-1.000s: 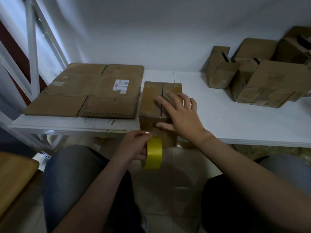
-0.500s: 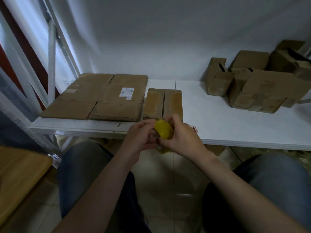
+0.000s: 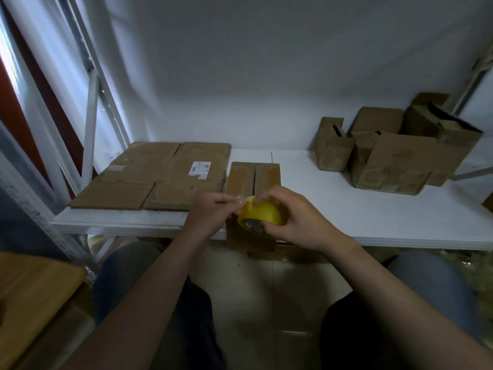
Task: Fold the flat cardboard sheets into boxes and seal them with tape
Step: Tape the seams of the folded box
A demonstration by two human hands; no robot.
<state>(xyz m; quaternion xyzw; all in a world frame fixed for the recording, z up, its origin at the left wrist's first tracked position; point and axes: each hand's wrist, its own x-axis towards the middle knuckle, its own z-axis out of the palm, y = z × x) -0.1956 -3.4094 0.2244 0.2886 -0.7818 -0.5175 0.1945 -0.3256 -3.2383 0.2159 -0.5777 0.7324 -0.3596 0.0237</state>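
Centre of the frame: my right hand (image 3: 298, 217) grasps the yellow tape roll (image 3: 262, 212), fingers curled over its top and thumb beneath, the roll's open core facing down and toward me. My left hand (image 3: 210, 212) pinches the roll's upper left rim between thumb and fingertips; whether a loose end of tape is lifted cannot be told. The roll is held just in front of the small box (image 3: 253, 177), which stands at the front edge of the white table (image 3: 346, 209) with its two top flaps closed and the seam between them running away from me. Left of the box, touching or just beside it, lie the flat cardboard sheets (image 3: 160, 174), one bearing a white label (image 3: 199, 168). Upper right: a pile of folded boxes (image 3: 394, 156) at the table's back. Lower left: a wooden surface (image 3: 32, 297).
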